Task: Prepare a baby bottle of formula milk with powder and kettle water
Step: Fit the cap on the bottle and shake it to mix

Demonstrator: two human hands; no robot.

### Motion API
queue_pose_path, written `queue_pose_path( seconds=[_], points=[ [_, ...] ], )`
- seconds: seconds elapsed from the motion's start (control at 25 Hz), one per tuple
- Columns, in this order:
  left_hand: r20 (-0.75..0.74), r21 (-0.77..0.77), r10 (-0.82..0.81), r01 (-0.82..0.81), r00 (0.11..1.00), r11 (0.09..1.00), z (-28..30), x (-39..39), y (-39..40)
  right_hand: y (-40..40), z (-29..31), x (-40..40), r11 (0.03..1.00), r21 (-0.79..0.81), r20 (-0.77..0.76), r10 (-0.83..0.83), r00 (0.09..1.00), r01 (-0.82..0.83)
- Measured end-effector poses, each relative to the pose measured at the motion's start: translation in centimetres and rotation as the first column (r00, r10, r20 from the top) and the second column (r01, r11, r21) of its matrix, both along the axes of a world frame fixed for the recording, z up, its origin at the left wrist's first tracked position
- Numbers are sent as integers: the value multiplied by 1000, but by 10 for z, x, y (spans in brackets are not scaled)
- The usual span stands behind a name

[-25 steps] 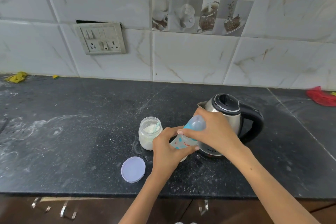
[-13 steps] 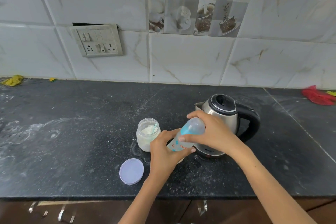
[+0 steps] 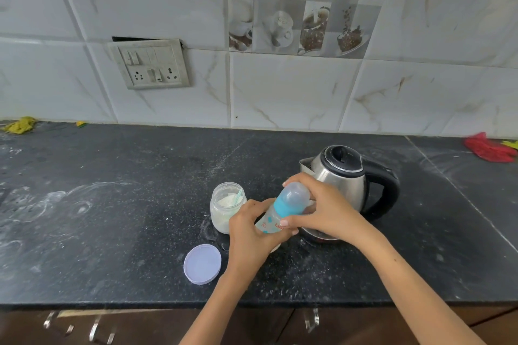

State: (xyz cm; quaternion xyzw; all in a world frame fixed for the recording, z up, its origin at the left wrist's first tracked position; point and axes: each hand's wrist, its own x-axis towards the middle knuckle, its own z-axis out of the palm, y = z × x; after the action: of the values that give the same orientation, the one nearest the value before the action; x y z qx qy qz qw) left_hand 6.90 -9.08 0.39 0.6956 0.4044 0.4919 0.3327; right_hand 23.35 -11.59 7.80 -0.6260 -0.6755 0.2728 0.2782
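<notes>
Desk of dark speckled stone carries everything. Behind the bottle stands the steel kettle with black handle, crowding my right hand. Left of the bottle: open glass powder jar, then its lilac lid. My left hand clamps the tilted clear baby bottle; right fingers grip its blue-collared cap, probably to unscrew it.

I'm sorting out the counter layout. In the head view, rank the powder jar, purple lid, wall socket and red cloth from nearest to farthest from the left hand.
1. Powder jar, just left of the left hand.
2. Purple lid, front-left on the counter.
3. Wall socket, up on the tiles.
4. Red cloth, far right.
</notes>
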Motion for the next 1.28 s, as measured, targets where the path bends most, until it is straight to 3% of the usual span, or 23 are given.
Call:
queue_pose_path(
  seconds=[0.08,0.32,0.52,0.64,0.72,0.8,0.88,0.96,1.04,1.08,1.12,1.16,1.2,1.24,1.28],
  points=[
    [-8,2,-11,11,1000,1000,2,0,-1,0,4,9,997,-1,-164,76,984,-77],
    [-1,-7,-34,34,999,999,7,0,-1,5,21,19,981,19,-223,193,956,-193],
    [30,-7,-35,35,999,999,8,2,-4,3,17,12,989,48,-59,142,988,-140],
    [58,-2,-20,20,998,1000,9,4,-5,3,10,-4,979,183,164,-115,980,85],
    [71,-6,-21,22,997,1000,8,3,-6,3,9,-8,969,204,185,-181,966,142],
    [60,-2,-33,33,998,999,7,2,-5,1,15,3,997,79,0,4,1000,-4],
    [44,-7,-52,53,998,999,7,2,-3,2,19,11,992,8,-35,126,991,-125],
    [53,-10,-53,54,997,999,7,6,-6,5,18,3,999,47,177,-11,984,3],
    [64,-5,-26,26,998,1000,6,9,-7,7,14,-13,970,128,432,-240,869,205],
    [70,-5,-19,19,997,1000,6,9,-7,8,9,-12,969,115,458,-246,854,218],
    [76,-2,-18,18,997,1000,7,8,-5,9,7,-6,985,27,373,-168,913,171],
    [78,6,-17,17,997,1000,8,5,-3,7,11,2,992,-118,169,-32,985,52],
    [77,14,-13,12,997,1000,9,3,0,4,16,9,973,-203,-91,89,992,-106],
    [79,19,-12,10,997,1000,9,2,2,4,16,17,951,-212,-301,157,941,-226],
    [81,20,-14,13,997,1000,9,1,3,3,12,21,948,-172,-406,180,896,-268]
  ],
)
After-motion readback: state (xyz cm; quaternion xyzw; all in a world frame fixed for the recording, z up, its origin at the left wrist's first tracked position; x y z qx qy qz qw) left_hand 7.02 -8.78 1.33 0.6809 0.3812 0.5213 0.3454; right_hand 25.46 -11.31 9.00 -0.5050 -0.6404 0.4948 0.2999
